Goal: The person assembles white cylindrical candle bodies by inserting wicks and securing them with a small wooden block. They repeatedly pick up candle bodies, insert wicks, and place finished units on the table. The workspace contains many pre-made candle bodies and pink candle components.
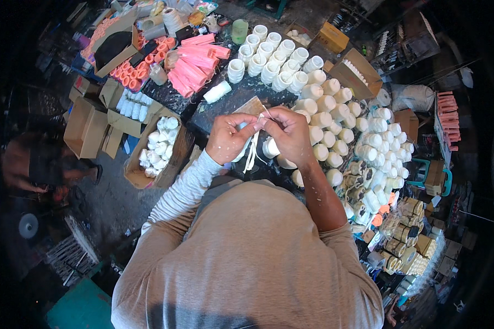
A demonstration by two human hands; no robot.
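My left hand [229,136] and my right hand [288,132] meet over the near edge of a dark work table. Their thumbs and fingers are pinched together on a pale string [251,154], whose loose strands hang down between my wrists. A thin end of it sticks up above my right fingertips. The exact spot they grip is covered by the fingers. Just beyond my hands lies a small wooden board [250,105]. White cylinders [271,147] stand close beside my right hand. Pale specks dot both hands and my right forearm.
White hollow cups [282,55] stand in rows at the far side, with many white rounded pieces [326,120] to the right. Pink tubes [195,66] are bundled at far left. A cardboard box [173,156] of white bundles sits left. Another person [44,164] is at the left edge.
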